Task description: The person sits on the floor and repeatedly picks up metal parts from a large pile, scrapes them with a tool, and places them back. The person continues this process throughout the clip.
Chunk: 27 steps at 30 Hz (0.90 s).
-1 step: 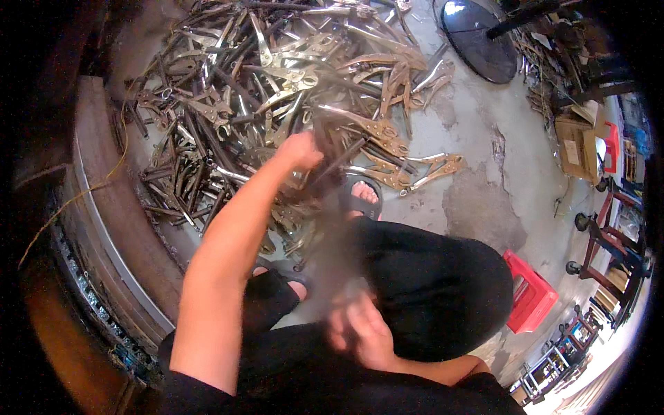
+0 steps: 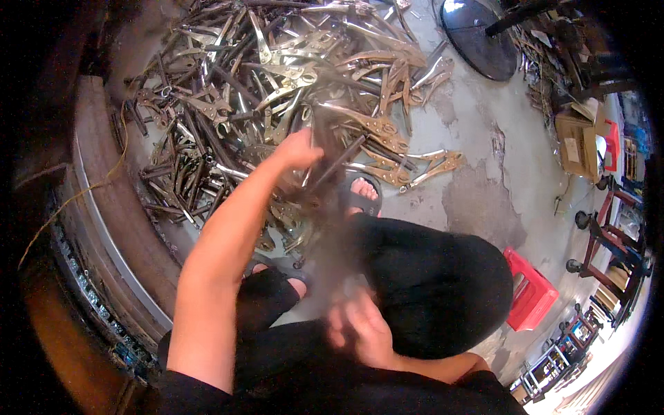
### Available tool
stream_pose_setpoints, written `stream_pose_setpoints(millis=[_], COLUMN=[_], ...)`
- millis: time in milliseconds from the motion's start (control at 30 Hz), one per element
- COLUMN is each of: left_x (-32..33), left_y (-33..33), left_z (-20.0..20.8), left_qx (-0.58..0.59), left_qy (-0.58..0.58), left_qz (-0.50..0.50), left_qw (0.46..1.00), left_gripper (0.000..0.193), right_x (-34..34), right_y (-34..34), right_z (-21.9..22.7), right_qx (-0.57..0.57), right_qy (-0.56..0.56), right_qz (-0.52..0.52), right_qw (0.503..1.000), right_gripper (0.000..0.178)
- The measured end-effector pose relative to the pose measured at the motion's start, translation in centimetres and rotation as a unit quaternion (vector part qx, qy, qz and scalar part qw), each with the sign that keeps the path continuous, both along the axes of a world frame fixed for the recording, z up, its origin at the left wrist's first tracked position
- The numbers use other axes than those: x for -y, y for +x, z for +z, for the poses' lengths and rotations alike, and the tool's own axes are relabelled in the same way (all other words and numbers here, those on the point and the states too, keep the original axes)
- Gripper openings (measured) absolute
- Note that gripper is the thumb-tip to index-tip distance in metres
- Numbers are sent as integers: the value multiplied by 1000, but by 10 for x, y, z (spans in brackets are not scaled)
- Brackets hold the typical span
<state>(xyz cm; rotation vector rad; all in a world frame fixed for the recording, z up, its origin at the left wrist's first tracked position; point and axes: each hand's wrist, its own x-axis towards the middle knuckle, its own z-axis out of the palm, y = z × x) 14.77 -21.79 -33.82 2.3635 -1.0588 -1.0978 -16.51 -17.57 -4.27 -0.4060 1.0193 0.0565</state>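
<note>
My left hand (image 2: 301, 149) is closed at the near edge of a large heap of locking pliers (image 2: 287, 79). Metal shows above and below the fist, which looks like one of the locking pliers in its grip. A dark bar (image 2: 337, 164) slants just to the right of the fist. Low over my lap, my right hand (image 2: 366, 332) has its thumb and fingers apart, with nothing visible between them. A grey-brown smear across the middle of the picture veils its fingertips and part of the heap beside my left hand.
My sandalled foot (image 2: 363, 194) rests beside the heap. A red plastic stool (image 2: 531, 294) stands right of my knee. Farther right are a cardboard box (image 2: 579, 145) and wheeled racks (image 2: 609, 228). A round black base (image 2: 479, 41) stands at the back; a long ledge (image 2: 114, 194) runs along the left.
My left hand has shifted up very slightly, and the dark bar beside it has tilted and shows more of its length. My right hand stays almost where it was.
</note>
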Motion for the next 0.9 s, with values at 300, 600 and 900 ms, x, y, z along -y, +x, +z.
stream_pose_setpoints(millis=[300,600,900], left_x=[-91,-190,-246], left_y=[14,-18,-69], left_z=[120,295,352], left_qx=[-123,-415,-448], left_qy=[-136,-378,-434], left_qz=[177,335,374], left_qw=[967,757,686], left_gripper=[33,62,58], right_x=[-17,-31,-30], right_y=[-12,-21,-11], right_z=[-14,-19,13], right_qx=[9,66,66], right_qy=[-222,-167,-83], right_qz=[125,31,60], right_qw=[967,983,993], right_gripper=[24,24,26])
